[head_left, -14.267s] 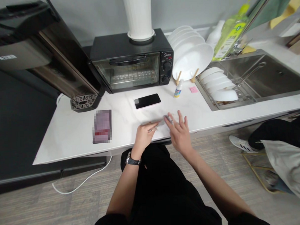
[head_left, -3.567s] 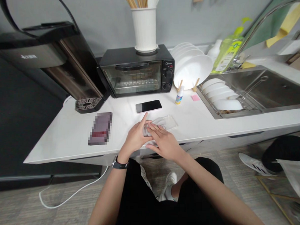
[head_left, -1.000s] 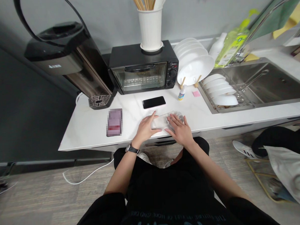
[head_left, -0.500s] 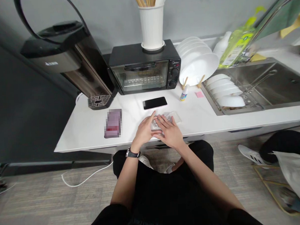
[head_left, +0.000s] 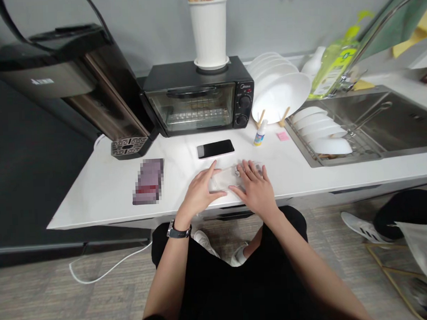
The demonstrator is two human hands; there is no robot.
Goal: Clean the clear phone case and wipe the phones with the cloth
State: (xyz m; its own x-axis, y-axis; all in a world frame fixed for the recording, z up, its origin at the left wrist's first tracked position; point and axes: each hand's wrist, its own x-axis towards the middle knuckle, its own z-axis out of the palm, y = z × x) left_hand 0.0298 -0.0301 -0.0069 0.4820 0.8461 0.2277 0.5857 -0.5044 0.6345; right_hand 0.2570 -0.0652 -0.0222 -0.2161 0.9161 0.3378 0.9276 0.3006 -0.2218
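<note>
A clear plastic bag or pouch (head_left: 223, 179) lies flat on the white counter near its front edge; small items inside are too indistinct to name. My left hand (head_left: 199, 189), with a watch on the wrist, rests at the pouch's left side, thumb and fingers apart. Over the pouch's right part lies my right hand (head_left: 255, 184), its fingers spread and covering some of it. Just behind the pouch is a black-screened phone (head_left: 216, 149). A small white bottle (head_left: 260, 133) stands behind my right hand, beside a pink paper square (head_left: 282, 136).
Behind are a toaster oven (head_left: 200, 106) with a white utensil holder (head_left: 210, 33) on top, and a tall dispenser (head_left: 100, 89). A blurred purple item (head_left: 149, 181) lies left. Plates (head_left: 281, 95) and a sink (head_left: 392, 124) are right; another person's shoe (head_left: 365, 226) shows.
My hands have moved apart, the right one further right across the pouch, and more of the pouch shows between them. The camera view has shifted slightly.
</note>
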